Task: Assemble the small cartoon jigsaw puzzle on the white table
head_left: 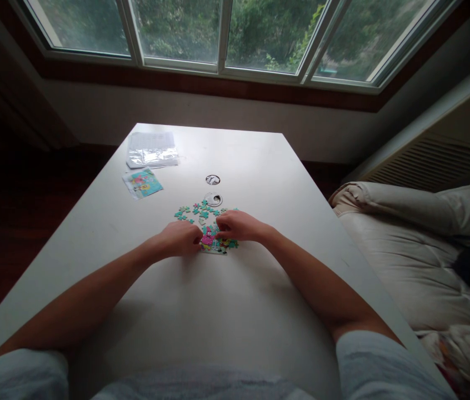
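A partly joined jigsaw puzzle (209, 240) with pink, yellow and teal printing lies flat on the white table (201, 311) between my hands. My left hand (180, 238) rests at its left edge, fingers curled in. From the upper right my right hand (237, 224) reaches over the puzzle, its thumb and fingers drawn together. Whatever sits in the fingertips of either hand is too small to make out. Loose teal puzzle pieces (204, 214) are scattered just beyond the hands, some partly covered by the right hand.
Past the pieces are a round clear-rimmed disc (213, 199) and a round hole-like fitting (213, 180). A colourful picture card (143, 183) and a clear plastic packet (152, 149) lie at the far left. Beside the table's right edge stands a pale cushioned sofa (401, 250).
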`<state>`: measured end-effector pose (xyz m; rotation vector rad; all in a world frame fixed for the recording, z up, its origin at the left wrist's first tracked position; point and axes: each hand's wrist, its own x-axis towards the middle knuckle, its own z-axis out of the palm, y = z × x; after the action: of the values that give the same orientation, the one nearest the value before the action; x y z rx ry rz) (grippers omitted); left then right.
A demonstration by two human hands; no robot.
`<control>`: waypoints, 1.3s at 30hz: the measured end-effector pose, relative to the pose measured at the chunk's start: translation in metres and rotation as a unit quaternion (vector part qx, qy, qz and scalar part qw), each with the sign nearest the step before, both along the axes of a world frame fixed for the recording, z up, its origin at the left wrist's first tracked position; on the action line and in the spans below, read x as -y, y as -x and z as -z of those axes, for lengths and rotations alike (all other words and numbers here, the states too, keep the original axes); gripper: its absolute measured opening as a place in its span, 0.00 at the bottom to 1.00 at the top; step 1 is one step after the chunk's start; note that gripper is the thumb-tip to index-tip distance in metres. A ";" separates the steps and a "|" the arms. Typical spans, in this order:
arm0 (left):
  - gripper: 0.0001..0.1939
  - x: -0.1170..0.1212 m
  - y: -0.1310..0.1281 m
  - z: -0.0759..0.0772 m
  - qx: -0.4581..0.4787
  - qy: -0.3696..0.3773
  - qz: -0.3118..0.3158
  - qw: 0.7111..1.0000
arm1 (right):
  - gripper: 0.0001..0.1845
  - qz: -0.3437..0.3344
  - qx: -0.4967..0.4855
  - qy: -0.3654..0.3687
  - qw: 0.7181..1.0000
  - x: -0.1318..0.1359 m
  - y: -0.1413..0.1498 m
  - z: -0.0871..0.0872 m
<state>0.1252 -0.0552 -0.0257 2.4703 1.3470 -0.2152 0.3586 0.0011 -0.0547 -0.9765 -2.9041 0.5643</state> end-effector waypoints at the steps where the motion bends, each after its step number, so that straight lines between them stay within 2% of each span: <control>1: 0.09 0.000 0.000 0.000 0.000 0.000 -0.002 1.000 | 0.17 0.000 0.003 0.001 1.000 0.000 0.000 0.000; 6: 0.11 -0.011 0.015 -0.006 0.009 0.028 0.007 1.000 | 0.17 0.009 0.001 0.003 1.000 0.002 0.000 -0.001; 10: 0.11 -0.028 0.036 -0.014 -0.009 -0.059 -0.096 0.994 | 0.18 0.008 -0.009 -0.007 1.000 0.003 0.001 0.000; 14: 0.11 -0.036 0.046 -0.010 -0.044 -0.082 -0.134 0.987 | 0.20 -0.002 -0.017 -0.018 1.000 0.004 0.002 0.001; 18: 0.10 -0.036 0.043 0.003 -0.045 -0.101 -0.137 0.984 | 0.20 -0.014 -0.027 -0.023 0.999 0.005 0.004 0.004; 21: 0.09 -0.035 0.040 0.009 -0.031 -0.125 -0.127 0.983 | 0.16 -0.013 -0.038 -0.029 0.999 0.003 0.005 0.007; 32: 0.10 -0.031 0.031 0.015 -0.049 -0.164 -0.123 0.978 | 0.13 0.014 -0.118 -0.052 0.992 -0.005 0.003 0.024; 39: 0.08 -0.035 0.033 0.015 -0.028 -0.147 -0.121 0.981 | 0.13 0.023 -0.135 -0.039 0.990 -0.005 0.004 0.025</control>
<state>0.0926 -0.0204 -0.0407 2.5126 1.8010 -0.0282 0.3549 0.0058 -0.0802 -0.8790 -2.6383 0.5293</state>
